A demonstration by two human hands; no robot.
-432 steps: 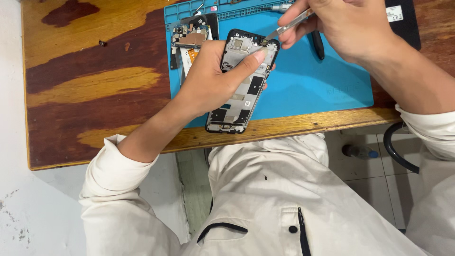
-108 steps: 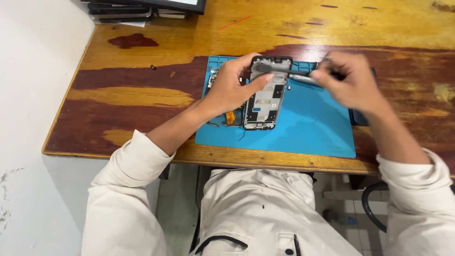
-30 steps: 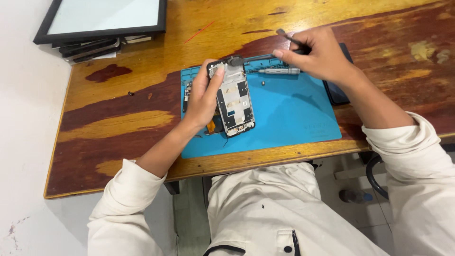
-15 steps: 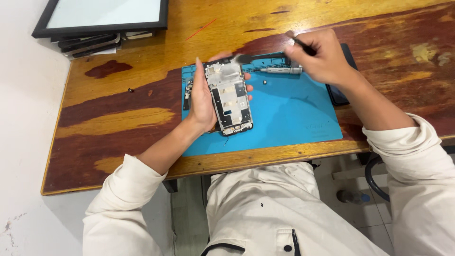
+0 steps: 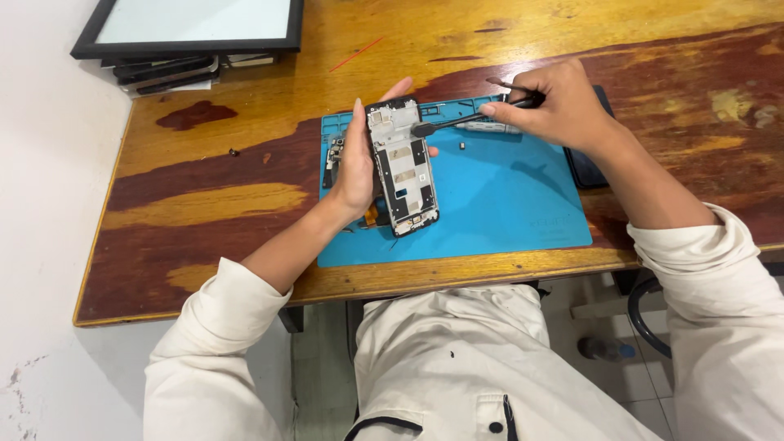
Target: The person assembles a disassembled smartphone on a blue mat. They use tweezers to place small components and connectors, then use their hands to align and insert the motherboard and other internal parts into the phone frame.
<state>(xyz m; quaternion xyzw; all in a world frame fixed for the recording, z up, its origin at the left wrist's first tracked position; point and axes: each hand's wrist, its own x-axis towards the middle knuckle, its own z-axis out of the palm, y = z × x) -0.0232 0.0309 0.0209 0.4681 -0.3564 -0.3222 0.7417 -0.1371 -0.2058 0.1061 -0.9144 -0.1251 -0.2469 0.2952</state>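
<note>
The left hand (image 5: 359, 167) is wrapped around the long left edge of an opened black smartphone with its back cover off and its circuit boards bare (image 5: 403, 166), fingers curled behind it and the thumb side along the rim. It props the phone tilted above a blue rubbery work mat (image 5: 506, 204), which lies near the front edge of the worn wooden tabletop (image 5: 204, 204). The right hand (image 5: 555, 106) is closed in a pinch on a thin black metal-tipped tool (image 5: 457, 122), whose point touches the phone's upper right edge.

The phone looks light, rigid and flat, but fragile inside; it seems safest held by its frame edges, away from the exposed boards. A small orange ribbon (image 5: 374, 216) shows below the left palm. Black-framed panels (image 5: 196, 33) are stacked at the far left corner.
</note>
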